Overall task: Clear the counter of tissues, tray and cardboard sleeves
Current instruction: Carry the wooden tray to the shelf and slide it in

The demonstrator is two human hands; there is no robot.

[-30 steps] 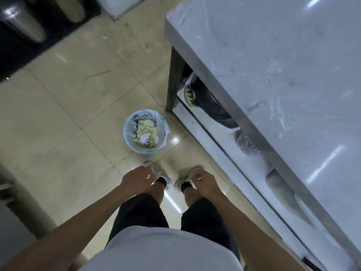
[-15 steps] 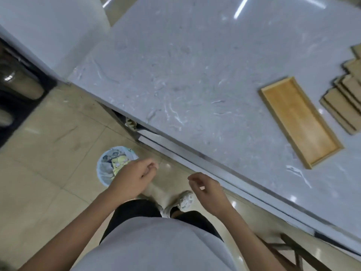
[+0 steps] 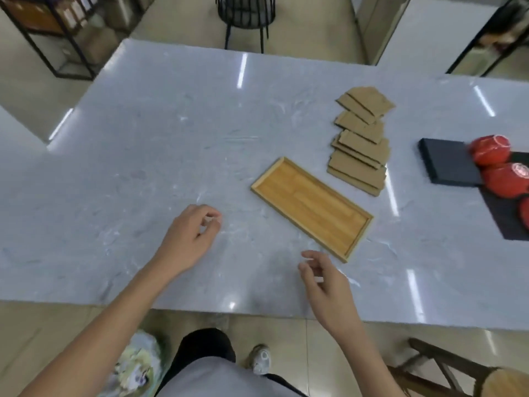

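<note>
An empty wooden tray (image 3: 312,208) lies slantwise on the grey marble counter (image 3: 143,156). Beyond it, several flat brown cardboard sleeves (image 3: 361,138) overlap in a loose row. My left hand (image 3: 191,236) hovers over the counter left of the tray, fingers loosely curled, holding nothing. My right hand (image 3: 323,277) hangs near the tray's near corner, fingers apart and empty. No tissues show on the counter. A lined waste bin (image 3: 137,365) with crumpled paper in it stands on the floor by my left leg.
A black slab (image 3: 448,163) and red round pots (image 3: 491,150) on a dark mat sit at the counter's right. A wooden stool (image 3: 446,371) stands at lower right, a black wire chair (image 3: 245,12) beyond the far edge, and a metal shelf (image 3: 54,32) at upper left.
My view has swung up from the floor and bin to the counter top. Both hands have risen from beside my legs to over the counter, near the tray.
</note>
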